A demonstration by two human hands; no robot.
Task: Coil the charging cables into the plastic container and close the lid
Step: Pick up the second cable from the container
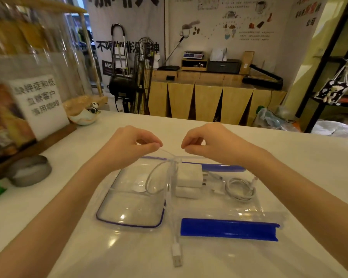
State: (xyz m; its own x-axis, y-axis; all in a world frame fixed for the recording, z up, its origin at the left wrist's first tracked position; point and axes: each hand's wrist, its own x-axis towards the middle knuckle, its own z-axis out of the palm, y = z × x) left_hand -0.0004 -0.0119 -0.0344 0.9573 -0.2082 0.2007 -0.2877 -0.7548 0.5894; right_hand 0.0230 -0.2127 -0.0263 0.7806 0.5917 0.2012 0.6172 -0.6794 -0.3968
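- The left hand (129,146) and the right hand (205,142) are raised above the white bench (289,157), each with thumb and forefinger pressed together, pinching one short stretch of the white charging cable (170,197).
- Between the two pinches the cable crosses itself in a small knot or twist; a loop hangs below it to the left, and the long tail runs down toward the viewer, ending in a USB plug (177,257) lying on the bench.
- Directly beneath the hands sits the clear plastic container (245,207) with blue clips. It holds two white chargers (189,180) and a second cable (240,189) already coiled.
- The clear lid (129,213), edged with a dark seal, lies flat just left of the container, touching or overlapping its side; I cannot tell which.
- The cable looks light, limp and smooth, so it should bend freely but tend to spring out of its loops and slip through a loose pinch.
- A firm hold at the crossing, gathering the loops there, looks best; the plug end seems the stiffest part and wants guiding in last.
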